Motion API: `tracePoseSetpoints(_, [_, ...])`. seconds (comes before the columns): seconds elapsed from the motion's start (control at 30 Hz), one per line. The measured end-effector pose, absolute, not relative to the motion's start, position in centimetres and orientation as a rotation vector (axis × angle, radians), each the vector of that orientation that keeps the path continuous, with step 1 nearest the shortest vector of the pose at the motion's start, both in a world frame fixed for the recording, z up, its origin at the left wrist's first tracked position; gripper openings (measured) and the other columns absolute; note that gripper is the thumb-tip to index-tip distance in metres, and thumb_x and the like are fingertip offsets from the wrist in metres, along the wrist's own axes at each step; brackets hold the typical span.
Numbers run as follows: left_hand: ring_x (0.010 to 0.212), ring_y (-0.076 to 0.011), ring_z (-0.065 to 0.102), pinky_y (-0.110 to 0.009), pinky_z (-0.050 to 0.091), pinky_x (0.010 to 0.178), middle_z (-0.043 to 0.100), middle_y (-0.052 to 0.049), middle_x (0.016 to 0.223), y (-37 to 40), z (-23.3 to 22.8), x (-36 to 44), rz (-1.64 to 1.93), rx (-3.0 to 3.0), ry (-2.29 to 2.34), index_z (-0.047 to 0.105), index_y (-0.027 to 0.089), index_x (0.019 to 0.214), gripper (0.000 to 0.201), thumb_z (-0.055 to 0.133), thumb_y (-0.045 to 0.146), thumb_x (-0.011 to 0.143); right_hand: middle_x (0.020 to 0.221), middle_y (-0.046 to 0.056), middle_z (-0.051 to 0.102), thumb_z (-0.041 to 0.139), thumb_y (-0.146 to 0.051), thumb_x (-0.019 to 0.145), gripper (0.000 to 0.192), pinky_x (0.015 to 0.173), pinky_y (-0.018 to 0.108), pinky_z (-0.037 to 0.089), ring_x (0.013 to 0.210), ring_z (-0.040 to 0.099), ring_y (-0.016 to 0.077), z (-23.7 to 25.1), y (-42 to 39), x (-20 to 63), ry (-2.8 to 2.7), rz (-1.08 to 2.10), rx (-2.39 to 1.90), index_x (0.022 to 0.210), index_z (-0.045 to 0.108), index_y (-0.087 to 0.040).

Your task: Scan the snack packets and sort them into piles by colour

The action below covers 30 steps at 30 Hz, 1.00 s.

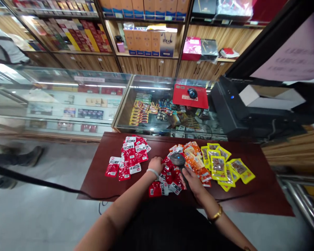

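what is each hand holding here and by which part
The right hand holds a barcode scanner by its handle. The left hand rests on the red snack packets; whether its grip has closed cannot be told.

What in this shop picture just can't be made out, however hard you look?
- Print on the red packets, head view: too small to read.
- Fingertips of the left hand: hidden among the packets beneath it.
- Grip of the right hand on the scanner: its handle is covered by the hand.
- Person at far left: blurred and cut off by the edge.
- Goods in the glass counter: small, under reflections.
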<state>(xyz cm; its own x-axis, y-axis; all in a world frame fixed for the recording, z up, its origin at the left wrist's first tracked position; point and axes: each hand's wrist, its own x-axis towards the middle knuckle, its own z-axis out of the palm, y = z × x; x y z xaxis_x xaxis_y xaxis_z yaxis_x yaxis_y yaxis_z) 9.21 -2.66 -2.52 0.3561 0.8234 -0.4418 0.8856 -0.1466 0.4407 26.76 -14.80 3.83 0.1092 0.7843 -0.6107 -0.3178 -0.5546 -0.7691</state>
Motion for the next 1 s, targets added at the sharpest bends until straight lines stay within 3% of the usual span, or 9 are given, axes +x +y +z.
tracePoseSetpoints(0.13, [0.09, -0.0214, 0.063, -0.029, 0.044, 0.079, 0.069, -0.01, 0.094, -2.2, -3.2, 10.1, -0.109, 1.928, 1.484, 0.067, 0.019, 0.091, 0.024, 0.065, 0.039, 0.079, 0.05, -0.007, 0.047, 0.066, -0.065, 0.073, 0.046, 0.039, 0.022, 0.03, 0.038, 0.038, 0.0083, 3.8, -15.4, 26.6, -0.486, 1.573, -1.514, 0.086, 0.056, -0.022])
tracePoseSetpoints(0.27, [0.066, -0.0149, 0.061, -0.025, 0.042, 0.065, 0.068, -0.003, 0.075, -1.6, -3.9, 8.1, 0.02, 1.668, 1.538, 0.064, 0.021, 0.085, 0.014, 0.059, 0.034, 0.084, 0.049, -0.008, 0.047, 0.061, -0.068, 0.075, 0.05, 0.039, 0.022, 0.03, 0.036, 0.038, 0.0087, 2.9, -15.9, 26.1, -0.585, 1.642, -1.534, 0.092, 0.057, -0.021])
tracePoseSetpoints(0.5, [0.039, -0.0083, 0.048, -0.021, 0.04, 0.048, 0.056, 0.004, 0.051, -2.6, -4.5, 4.6, 0.22, 1.185, 1.528, 0.065, 0.018, 0.081, 0.019, 0.052, 0.031, 0.088, 0.044, -0.01, 0.046, 0.055, -0.068, 0.078, 0.058, 0.037, 0.022, 0.03, 0.032, 0.037, 0.0095, 1.9, -15.5, 24.2, -0.857, 1.779, -1.501, 0.107, 0.058, -0.019])
tracePoseSetpoints(0.6, [0.044, -0.0106, 0.053, -0.023, 0.044, 0.052, 0.06, 0.003, 0.052, -3.9, -4.4, 5.1, 0.224, 1.152, 1.465, 0.07, 0.018, 0.08, 0.017, 0.057, 0.029, 0.083, 0.045, -0.01, 0.046, 0.055, -0.068, 0.078, 0.06, 0.037, 0.022, 0.031, 0.032, 0.038, 0.0091, 2.2, -14.9, 23.5, -0.91, 1.811, -1.494, 0.113, 0.056, -0.019])
tracePoseSetpoints(0.73, [0.071, -0.0161, 0.067, -0.026, 0.051, 0.072, 0.073, -0.002, 0.072, -4.3, -4.1, 5.2, 0.374, 1.176, 1.446, 0.075, 0.019, 0.076, 0.012, 0.065, 0.026, 0.075, 0.044, -0.011, 0.045, 0.056, -0.068, 0.077, 0.063, 0.036, 0.021, 0.03, 0.031, 0.037, 0.0088, 2.7, -14.2, 23.4, -0.88, 1.784, -1.505, 0.114, 0.055, -0.018])
tracePoseSetpoints(0.83, [0.079, -0.0182, 0.068, -0.03, 0.052, 0.08, 0.075, -0.005, 0.081, -3.3, -3.7, 4.1, 0.482, 1.065, 1.522, 0.075, 0.017, 0.083, 0.019, 0.065, 0.032, 0.077, 0.044, -0.011, 0.045, 0.058, -0.068, 0.076, 0.065, 0.036, 0.021, 0.028, 0.032, 0.037, 0.0096, 2.8, -14.0, 23.6, -0.873, 1.771, -1.504, 0.117, 0.054, -0.018])
tracePoseSetpoints(1.0, [0.086, -0.0186, 0.069, -0.031, 0.052, 0.085, 0.076, -0.007, 0.09, -1.7, -2.8, 2.1, 0.737, 0.805, 1.503, 0.075, 0.015, 0.087, 0.026, 0.073, 0.036, 0.072, 0.046, -0.009, 0.047, 0.057, -0.068, 0.078, 0.056, 0.037, 0.022, 0.028, 0.033, 0.036, 0.0094, 3.5, -13.8, 23.1, -0.935, 1.802, -1.488, 0.106, 0.06, -0.02])
